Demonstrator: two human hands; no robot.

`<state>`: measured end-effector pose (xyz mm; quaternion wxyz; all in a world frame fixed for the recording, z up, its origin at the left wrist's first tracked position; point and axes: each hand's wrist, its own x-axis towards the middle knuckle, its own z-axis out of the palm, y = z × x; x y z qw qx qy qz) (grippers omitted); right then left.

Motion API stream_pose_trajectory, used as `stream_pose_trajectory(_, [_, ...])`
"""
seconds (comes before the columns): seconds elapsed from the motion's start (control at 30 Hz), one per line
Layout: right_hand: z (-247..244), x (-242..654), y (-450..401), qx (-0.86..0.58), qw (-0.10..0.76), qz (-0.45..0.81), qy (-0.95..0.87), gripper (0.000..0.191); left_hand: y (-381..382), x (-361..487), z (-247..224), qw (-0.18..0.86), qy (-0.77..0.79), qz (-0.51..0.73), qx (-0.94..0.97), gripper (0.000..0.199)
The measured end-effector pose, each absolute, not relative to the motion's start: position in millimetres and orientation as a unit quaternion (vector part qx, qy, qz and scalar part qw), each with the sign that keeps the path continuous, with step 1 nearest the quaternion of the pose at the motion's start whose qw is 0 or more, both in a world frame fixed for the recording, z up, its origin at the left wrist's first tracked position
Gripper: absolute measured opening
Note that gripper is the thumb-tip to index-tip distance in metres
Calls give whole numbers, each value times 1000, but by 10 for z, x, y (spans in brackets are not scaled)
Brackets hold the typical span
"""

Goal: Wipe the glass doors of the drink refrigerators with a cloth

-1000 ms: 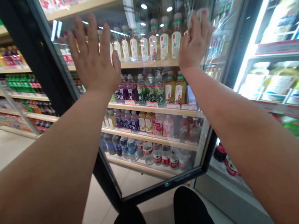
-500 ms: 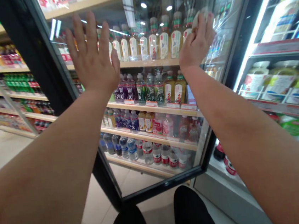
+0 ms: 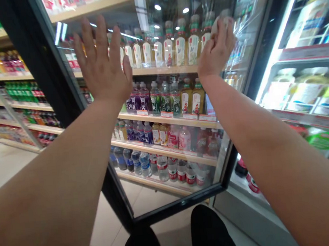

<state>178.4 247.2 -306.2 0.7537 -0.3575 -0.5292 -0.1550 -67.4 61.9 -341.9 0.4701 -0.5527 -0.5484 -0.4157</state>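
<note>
A glass door (image 3: 172, 198) in a black frame stands swung open in front of me. My left hand (image 3: 104, 64) lies flat against the upper left of the glass, fingers spread, holding nothing. At the upper right of the pane, my right hand (image 3: 217, 49) is closed on a pale cloth (image 3: 216, 25) and presses it to the glass. Only part of the cloth shows past the fingers. Bottles (image 3: 164, 95) on shelves are visible through the glass.
On the right is a lit fridge with bottles (image 3: 304, 88) on racks. Drink shelves (image 3: 30, 107) run along the left. Below are the tiled floor (image 3: 104, 223) and my knees in black. Ceiling lights reflect in the glass.
My right hand has shifted very slightly downward with the cloth. My left hand stays in nearly the same place on the glass.
</note>
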Motion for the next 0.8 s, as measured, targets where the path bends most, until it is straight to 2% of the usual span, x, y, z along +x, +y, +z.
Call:
stream_pose_trajectory(0.07, [-3051, 1797, 2491, -373, 755, -138, -521, 59, 612, -658, -3415, 475, -551, -415, -547, 75])
stream_pose_trajectory(0.17, [-3135, 1808, 2339, -307, 734, -185, -577, 54, 585, -611, -3404, 468, -542, -428, -551, 76])
stream_pose_trajectory(0.33, [-3311, 1806, 2058, -202, 611, -309, -700, 53, 546, -566, -3387, 444, -591, -411, -533, 78])
stream_pose_trajectory(0.43, [-3289, 1790, 2120, -210, 651, -286, -671, 53, 563, -605, -3390, 466, -583, -396, -535, 80])
stream_pose_trajectory(0.6, [-3173, 1776, 2329, -326, 753, -193, -538, 60, 604, -645, -3394, 456, -541, -435, -557, 77])
stream_pose_trajectory(0.7, [-3183, 1774, 2333, -320, 754, -195, -539, 57, 597, -621, -3392, 445, -555, -431, -555, 78])
stream_pose_trajectory(0.8, [-3256, 1784, 2234, -269, 706, -234, -611, 54, 576, -607, -3397, 438, -566, -426, -553, 78])
